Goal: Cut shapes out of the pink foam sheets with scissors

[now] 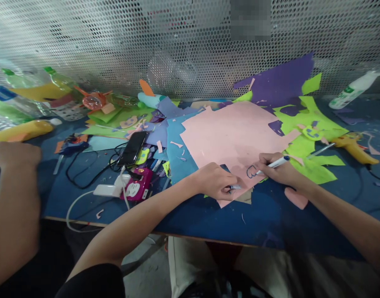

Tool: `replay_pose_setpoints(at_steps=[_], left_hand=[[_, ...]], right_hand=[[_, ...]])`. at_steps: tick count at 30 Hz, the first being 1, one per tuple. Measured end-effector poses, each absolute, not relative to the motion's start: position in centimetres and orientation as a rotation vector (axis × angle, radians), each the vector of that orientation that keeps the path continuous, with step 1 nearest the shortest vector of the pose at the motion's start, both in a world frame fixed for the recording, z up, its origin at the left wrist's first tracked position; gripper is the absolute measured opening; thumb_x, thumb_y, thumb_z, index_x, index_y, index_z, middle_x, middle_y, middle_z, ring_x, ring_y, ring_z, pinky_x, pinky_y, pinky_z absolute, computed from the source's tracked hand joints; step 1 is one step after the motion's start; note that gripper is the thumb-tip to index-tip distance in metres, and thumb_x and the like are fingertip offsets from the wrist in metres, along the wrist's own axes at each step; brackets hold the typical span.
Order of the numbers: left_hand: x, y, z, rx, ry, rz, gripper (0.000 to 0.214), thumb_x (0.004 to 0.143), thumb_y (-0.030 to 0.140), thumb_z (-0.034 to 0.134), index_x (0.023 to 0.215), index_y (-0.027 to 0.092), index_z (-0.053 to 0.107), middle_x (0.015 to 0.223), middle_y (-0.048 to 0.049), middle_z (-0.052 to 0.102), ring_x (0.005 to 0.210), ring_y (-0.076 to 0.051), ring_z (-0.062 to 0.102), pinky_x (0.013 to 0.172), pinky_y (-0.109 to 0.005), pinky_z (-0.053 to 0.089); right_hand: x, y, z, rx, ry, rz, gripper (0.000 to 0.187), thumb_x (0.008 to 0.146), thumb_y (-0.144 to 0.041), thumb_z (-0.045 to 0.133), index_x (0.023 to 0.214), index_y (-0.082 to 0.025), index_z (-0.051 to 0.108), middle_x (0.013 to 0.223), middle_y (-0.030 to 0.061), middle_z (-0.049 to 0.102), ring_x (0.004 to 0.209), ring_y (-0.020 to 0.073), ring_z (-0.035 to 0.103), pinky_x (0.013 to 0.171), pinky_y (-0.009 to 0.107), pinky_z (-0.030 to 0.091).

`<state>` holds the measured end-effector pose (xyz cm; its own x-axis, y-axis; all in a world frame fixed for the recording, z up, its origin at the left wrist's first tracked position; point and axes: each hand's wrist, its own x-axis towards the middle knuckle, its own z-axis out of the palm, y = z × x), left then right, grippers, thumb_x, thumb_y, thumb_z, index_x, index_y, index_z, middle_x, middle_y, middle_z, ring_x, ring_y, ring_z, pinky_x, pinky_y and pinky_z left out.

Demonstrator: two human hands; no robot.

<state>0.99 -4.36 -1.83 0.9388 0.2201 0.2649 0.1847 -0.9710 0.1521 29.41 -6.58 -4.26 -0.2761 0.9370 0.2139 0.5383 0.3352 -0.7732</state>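
My right hand (278, 171) grips a white marker pen (275, 164) with a dark blue end. Its tip meets the pink sheet (230, 132) beside a small, rounded blue outline (251, 171). My left hand (215, 181) rests on the sheet's near edge with curled fingers. From its fingertips pokes a small pale piece with a dark part, apparently a pen cap (235, 187). Under my right wrist lies a cut pink piece (296, 198). Blue, purple and yellow-green sheets (326, 174) show around and beneath the pink one.
A phone (133, 148), a magenta box (137, 186) and cables lie to the left. A yellow glue gun (355, 149) and a white bottle (354, 90) are on the right. Another person's hand (16, 155) is at far left. Perforated metal (192, 37) stands behind the blue table (202, 223).
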Motion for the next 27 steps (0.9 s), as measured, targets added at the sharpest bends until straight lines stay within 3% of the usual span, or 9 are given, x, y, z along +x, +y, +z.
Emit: replay_pose_setpoints(at_steps=[8,15,22,27], left_hand=[[0.86,-4.36,-1.75,2.972,0.301,0.427,0.016,0.084,0.033,0.061,0.089,0.022,0.072,0.066,0.0027,0.07,0.055,-0.01,0.058,0.049,-0.027,0.032],[0.89,-4.3,-1.7,2.968,0.303,0.378,0.016,0.085,0.034,0.06,0.08,0.021,0.068,0.071,0.0024,0.073,0.056,-0.01,0.06,0.05,-0.027,0.033],[0.87,-4.34,-1.48,2.971,0.307,0.341,0.018,0.086,0.035,0.06,0.09,0.022,0.072,0.069,0.002,0.073,0.057,-0.01,0.06,0.05,-0.027,0.033],[0.85,-4.38,-1.58,2.96,0.318,0.364,0.018,0.085,0.033,0.061,0.094,0.023,0.072,0.069,0.0026,0.072,0.057,-0.01,0.06,0.05,-0.027,0.033]], right_hand=[[30.1,-6.58,-4.14,-1.326,-1.916,0.781,0.035,0.087,-0.036,0.061,0.058,-0.025,0.044,0.044,-0.0044,0.048,0.041,0.0124,0.044,0.043,0.024,0.031],[30.17,-6.5,-4.54,-1.303,-1.943,0.787,0.038,0.086,-0.037,0.061,0.058,-0.025,0.039,0.043,-0.0054,0.044,0.039,0.0112,0.04,0.041,0.024,0.028],[30.31,-6.54,-4.27,-1.287,-1.943,0.801,0.035,0.087,-0.035,0.061,0.059,-0.025,0.043,0.043,-0.0044,0.049,0.04,0.0116,0.043,0.042,0.024,0.031],[30.42,-6.42,-4.55,-1.294,-1.951,0.784,0.036,0.086,-0.034,0.062,0.059,-0.025,0.04,0.044,-0.0057,0.044,0.04,0.011,0.04,0.042,0.024,0.029]])
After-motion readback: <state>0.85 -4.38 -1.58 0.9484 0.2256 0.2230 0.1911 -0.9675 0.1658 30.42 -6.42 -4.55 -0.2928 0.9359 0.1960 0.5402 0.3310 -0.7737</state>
